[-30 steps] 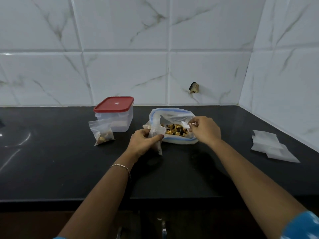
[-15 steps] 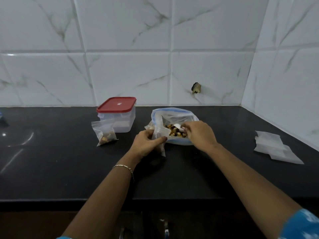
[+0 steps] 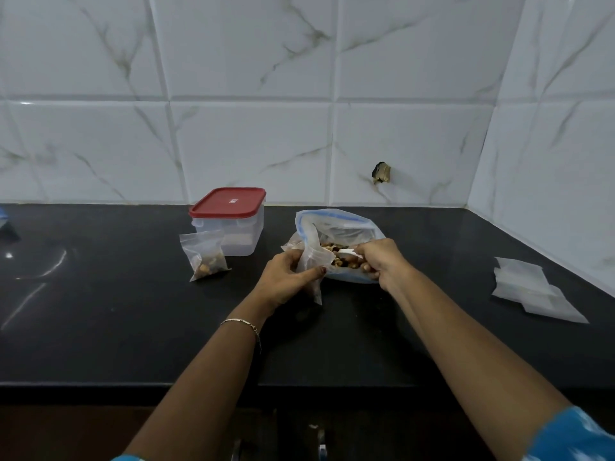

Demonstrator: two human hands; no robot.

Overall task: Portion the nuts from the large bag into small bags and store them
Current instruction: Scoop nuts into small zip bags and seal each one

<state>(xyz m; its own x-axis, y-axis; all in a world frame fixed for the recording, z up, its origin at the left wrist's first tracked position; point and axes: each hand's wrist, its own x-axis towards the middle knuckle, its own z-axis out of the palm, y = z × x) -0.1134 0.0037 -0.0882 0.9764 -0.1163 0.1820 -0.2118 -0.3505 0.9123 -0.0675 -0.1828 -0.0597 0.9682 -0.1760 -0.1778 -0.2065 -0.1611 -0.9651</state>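
Note:
The large clear bag (image 3: 346,227) with a blue zip edge lies open on the black counter, mixed nuts (image 3: 341,256) showing inside. My left hand (image 3: 286,281) grips a small clear bag (image 3: 314,261) at the large bag's mouth. My right hand (image 3: 382,261) reaches into the large bag and holds a small white spoon (image 3: 346,251) among the nuts. A filled small bag (image 3: 206,256) stands to the left, leaning near a clear container with a red lid (image 3: 229,202).
A pile of empty small bags (image 3: 529,287) lies at the right near the corner wall. White tiled walls close off the back and right. The counter's front edge (image 3: 133,384) runs below my forearms.
My right hand has pushed down deeper into the large bag with the spoon. My left hand keeps hold of the small bag, shifted slightly.

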